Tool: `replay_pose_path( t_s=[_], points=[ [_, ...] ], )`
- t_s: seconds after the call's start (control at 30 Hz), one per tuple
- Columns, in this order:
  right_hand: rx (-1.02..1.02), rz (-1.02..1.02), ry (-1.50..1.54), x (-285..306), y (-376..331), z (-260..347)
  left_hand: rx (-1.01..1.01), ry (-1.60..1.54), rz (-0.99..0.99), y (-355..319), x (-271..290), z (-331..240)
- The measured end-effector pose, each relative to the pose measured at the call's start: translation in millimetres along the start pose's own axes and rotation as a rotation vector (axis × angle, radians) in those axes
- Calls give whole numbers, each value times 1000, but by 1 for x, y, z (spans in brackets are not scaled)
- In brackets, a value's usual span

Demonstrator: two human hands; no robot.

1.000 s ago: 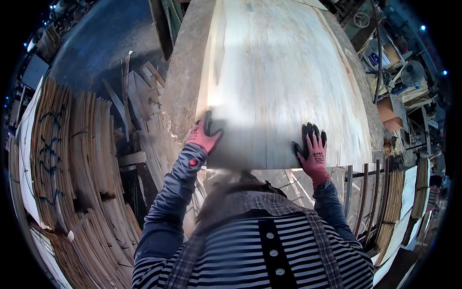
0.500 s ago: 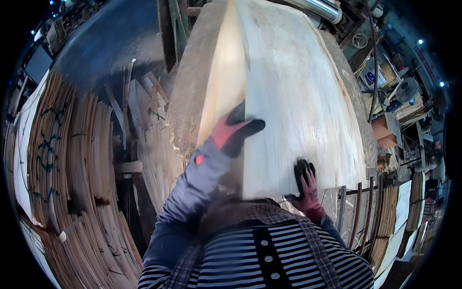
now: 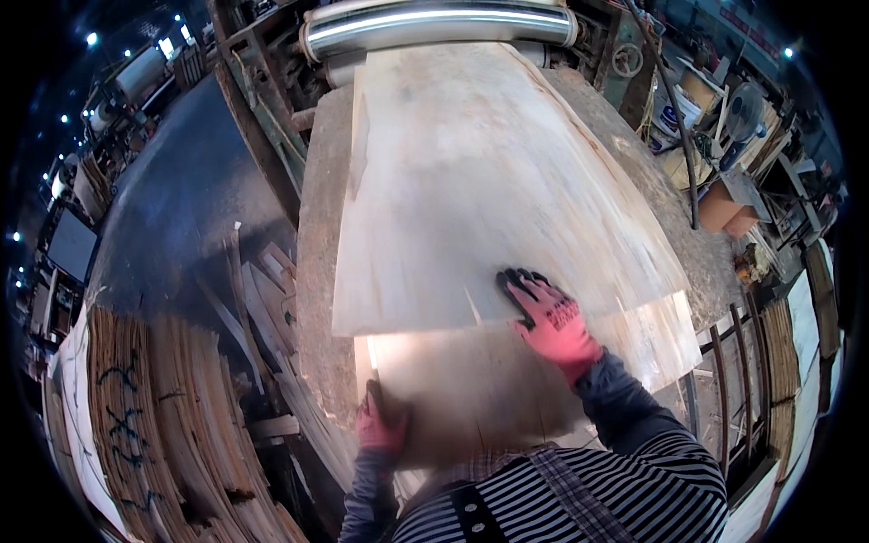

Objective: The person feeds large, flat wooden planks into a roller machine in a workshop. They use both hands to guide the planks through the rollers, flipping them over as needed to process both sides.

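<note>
A pale wood veneer sheet (image 3: pixel 434 181) lies on the worn table in front of me, reaching up to a metal roller. Beneath its near edge a second veneer sheet (image 3: pixel 453 385) sticks out toward my body. My right hand (image 3: pixel 550 324), in a pink glove with black fingertips, rests with fingers stretched out on the upper sheet near its front edge. My left hand (image 3: pixel 382 427), gloved alike, is at the left edge of the lower sheet and appears to grip it; its fingers are partly hidden and blurred.
A shiny roller (image 3: pixel 444 32) spans the table's far end. Stacked veneer (image 3: pixel 136 407) stands at the left, with loose wood strips (image 3: pixel 262 299) beside the table (image 3: pixel 321 226). To the right are metal bars (image 3: pixel 738 362), a cardboard box (image 3: pixel 731 204) and a fan (image 3: pixel 747 113).
The upper sheet now lies flat and farther forward, exposing the lower sheet. My left hand has left its edge and come back near my body; my right hand has moved forward onto it.
</note>
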State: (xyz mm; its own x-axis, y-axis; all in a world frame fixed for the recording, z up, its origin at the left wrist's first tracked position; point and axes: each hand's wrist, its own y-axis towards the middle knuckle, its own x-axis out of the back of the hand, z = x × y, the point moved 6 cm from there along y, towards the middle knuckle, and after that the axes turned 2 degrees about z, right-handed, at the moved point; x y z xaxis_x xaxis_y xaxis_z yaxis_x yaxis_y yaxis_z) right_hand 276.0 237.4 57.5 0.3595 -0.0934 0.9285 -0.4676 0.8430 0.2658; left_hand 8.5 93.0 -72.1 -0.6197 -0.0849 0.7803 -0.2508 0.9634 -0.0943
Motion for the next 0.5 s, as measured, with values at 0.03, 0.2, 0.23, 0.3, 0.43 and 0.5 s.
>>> replay_pose_path(
  t_s=[0.03,0.2,0.23,0.3,0.43,0.5],
  points=[
    [16,-18,0,-8,18,-11,-31,-12,2,0,1,2],
    [-66,-77,30,-44,116,-79,20,138,54,14,1,-10],
    [-87,-94,-33,-46,121,-73,9,130,54,15,0,-5],
    [-149,-137,-167,-45,122,-62,-31,114,65,20,-3,3],
    [102,-33,30,-42,63,5,-90,2,-70,9,10,5],
    [78,54,43,-36,17,15,10,32,-53,8,12,3]
  ],
)
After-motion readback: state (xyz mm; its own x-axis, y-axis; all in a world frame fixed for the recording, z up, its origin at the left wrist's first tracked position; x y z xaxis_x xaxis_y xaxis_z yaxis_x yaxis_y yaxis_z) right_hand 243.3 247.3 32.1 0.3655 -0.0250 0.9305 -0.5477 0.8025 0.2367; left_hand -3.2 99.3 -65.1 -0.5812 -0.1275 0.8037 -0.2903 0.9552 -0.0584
